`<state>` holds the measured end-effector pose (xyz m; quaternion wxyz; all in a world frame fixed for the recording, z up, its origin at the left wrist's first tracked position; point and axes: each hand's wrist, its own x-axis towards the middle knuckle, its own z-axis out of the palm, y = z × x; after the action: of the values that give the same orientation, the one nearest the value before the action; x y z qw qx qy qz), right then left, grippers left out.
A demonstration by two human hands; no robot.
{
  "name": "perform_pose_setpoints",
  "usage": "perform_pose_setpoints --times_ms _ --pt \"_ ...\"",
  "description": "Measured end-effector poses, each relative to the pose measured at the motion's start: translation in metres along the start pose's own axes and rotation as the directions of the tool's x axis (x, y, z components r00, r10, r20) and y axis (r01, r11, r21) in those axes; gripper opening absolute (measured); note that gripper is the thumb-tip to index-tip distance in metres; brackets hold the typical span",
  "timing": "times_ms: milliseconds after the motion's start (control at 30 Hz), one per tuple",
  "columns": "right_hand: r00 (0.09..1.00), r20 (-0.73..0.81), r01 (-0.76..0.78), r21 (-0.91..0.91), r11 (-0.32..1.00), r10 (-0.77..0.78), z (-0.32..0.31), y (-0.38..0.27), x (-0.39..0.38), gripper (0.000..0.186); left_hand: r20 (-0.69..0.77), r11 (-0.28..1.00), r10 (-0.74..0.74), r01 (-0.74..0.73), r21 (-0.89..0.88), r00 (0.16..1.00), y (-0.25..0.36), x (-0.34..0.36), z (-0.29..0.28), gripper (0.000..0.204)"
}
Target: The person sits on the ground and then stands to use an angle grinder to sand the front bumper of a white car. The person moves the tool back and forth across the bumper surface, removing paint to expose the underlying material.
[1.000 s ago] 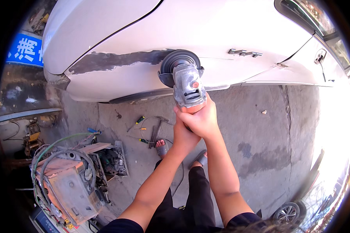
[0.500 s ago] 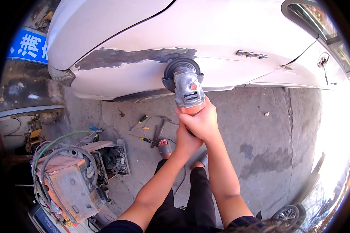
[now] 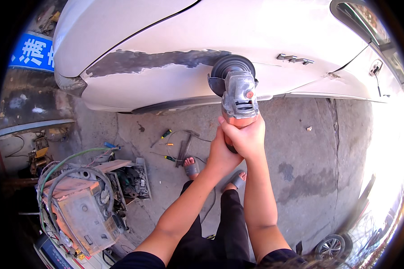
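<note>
Both my hands are wrapped round an angle grinder [image 3: 240,96] with a worn grey head and an orange body. My left hand [image 3: 223,152] grips the rear of its body, and my right hand [image 3: 248,136] closes over it just behind the head. The dark round disc [image 3: 232,65] lies against or just over the side of a white car [image 3: 265,36]; exact contact is hidden. Left of the disc runs a long strip of bared dark metal [image 3: 143,62] with ragged paint edges. A row of chrome badge letters [image 3: 295,59] sits right of the grinder.
An orange and grey machine [image 3: 83,215] draped with hoses stands at lower left, beside an open box of parts [image 3: 137,179]. Screwdrivers [image 3: 167,134] and a hammer [image 3: 184,150] lie on the concrete floor [image 3: 292,134]. A cable trails past my feet. Another car's wheel [image 3: 330,246] shows at lower right.
The grinder and both hands have moved right along the car's panel. The bared strip now reaches slightly farther right, up to the disc. My right foot shows more fully.
</note>
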<state>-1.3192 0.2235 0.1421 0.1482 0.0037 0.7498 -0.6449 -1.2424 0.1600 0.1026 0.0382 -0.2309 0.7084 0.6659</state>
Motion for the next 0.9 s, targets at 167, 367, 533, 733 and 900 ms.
perform_pose_setpoints --times_ms 167,367,533,733,900 --pt "0.998 0.018 -0.053 -0.036 0.998 0.054 -0.003 0.021 -0.005 0.056 -0.066 0.998 0.056 -0.057 -0.020 0.996 -0.028 -0.007 0.015 0.084" --pt "0.996 0.092 0.020 -0.043 0.999 -0.016 0.001 -0.009 0.005 0.054 -0.070 0.997 0.058 -0.062 -0.049 0.996 -0.038 0.005 0.013 0.086" --pt "0.997 0.073 -0.025 -0.058 0.998 0.029 -0.001 0.009 0.001 0.058 -0.077 0.992 0.101 -0.106 -0.070 0.992 -0.039 -0.001 0.014 0.085" --pt "0.997 0.076 0.020 -0.038 0.999 -0.017 0.001 -0.001 0.005 0.055 -0.074 0.985 0.122 -0.130 -0.109 0.990 -0.046 0.012 0.012 0.086" --pt "0.999 0.050 0.010 -0.063 0.998 -0.007 0.001 0.015 0.000 0.055 -0.127 0.978 0.108 -0.128 -0.166 0.986 -0.047 0.002 0.020 0.081"
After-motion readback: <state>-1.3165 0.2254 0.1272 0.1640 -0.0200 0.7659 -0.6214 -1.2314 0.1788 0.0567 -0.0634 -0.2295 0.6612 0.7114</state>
